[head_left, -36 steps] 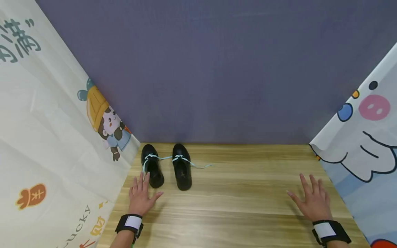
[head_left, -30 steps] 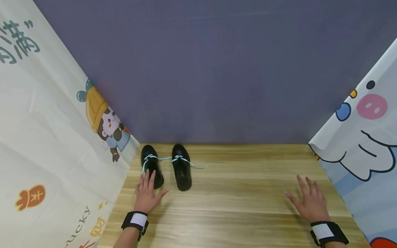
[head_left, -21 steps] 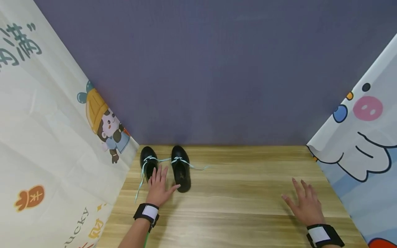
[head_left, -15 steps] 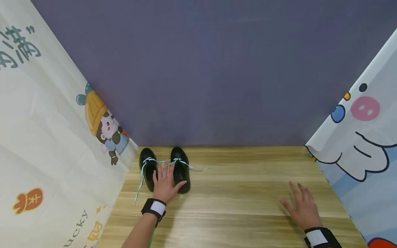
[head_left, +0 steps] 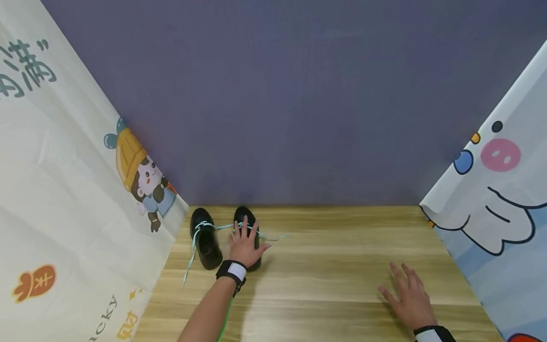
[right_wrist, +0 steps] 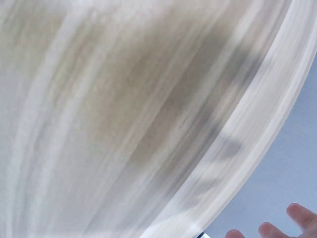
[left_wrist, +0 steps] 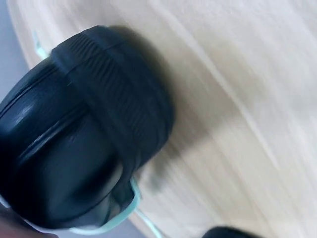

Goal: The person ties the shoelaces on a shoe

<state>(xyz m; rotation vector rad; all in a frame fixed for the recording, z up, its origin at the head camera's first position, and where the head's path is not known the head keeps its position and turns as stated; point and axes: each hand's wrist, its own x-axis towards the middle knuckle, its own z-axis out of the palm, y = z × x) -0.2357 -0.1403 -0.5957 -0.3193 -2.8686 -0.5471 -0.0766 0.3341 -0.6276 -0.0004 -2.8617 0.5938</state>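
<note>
Standing in head view on a wood-grain surface [head_left: 325,270] is the 1st blk shoe [head_left: 208,244], w/ the 2nd blk shoe [head_left: 240,215] sitting just to its R. The L hand [head_left: 245,248] is lying over the 2nd, also R of the 1st, fingers & thumb spread; can't tell if it's touching. A pale mint lace [head_left: 224,227] is running btwn the pair; one loose end is trailing L of the 1st shoe, another well R. The R hand [head_left: 410,300] is hanging far R of the 1st shoe, fingers spread, well apart from the L. A dk backdrop [head_left: 299,95] is rising behind that shoe.

L wrist view: blk shoe heel [left_wrist: 114,99] is showing close up, can't tell whose, mint lace looping beside.

R wrist view: R fingertips [right_wrist: 300,214] are showing apart, shadows falling on the surface.
</note>
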